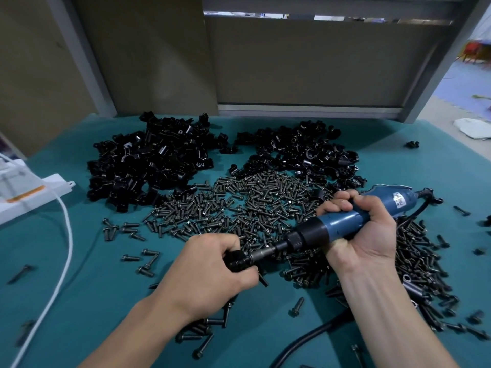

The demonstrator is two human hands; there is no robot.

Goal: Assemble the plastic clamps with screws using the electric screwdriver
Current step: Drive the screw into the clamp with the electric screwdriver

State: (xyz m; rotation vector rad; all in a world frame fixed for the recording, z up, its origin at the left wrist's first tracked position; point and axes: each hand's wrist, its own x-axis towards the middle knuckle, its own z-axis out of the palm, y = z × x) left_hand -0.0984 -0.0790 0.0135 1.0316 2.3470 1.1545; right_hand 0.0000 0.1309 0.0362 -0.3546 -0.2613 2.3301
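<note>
a teal table mat (79, 261) carries two heaps of black plastic clamps (151, 166), with a wide spread of dark screws (239, 203) in front of them. the right hand (364, 229) is wrapped tight around a blue electric screwdriver (353, 216), its bit pressed into a black clamp (237, 261) pinched in the closed left hand (212, 269) above the mat.

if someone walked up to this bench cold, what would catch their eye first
Probably the blue screwdriver at centre right, gripped in the right hand with its bit pressed into a black clamp held by the left hand. Next, the wide spread of dark screws across the green table, and the two heaps of black clamps behind it.
</note>
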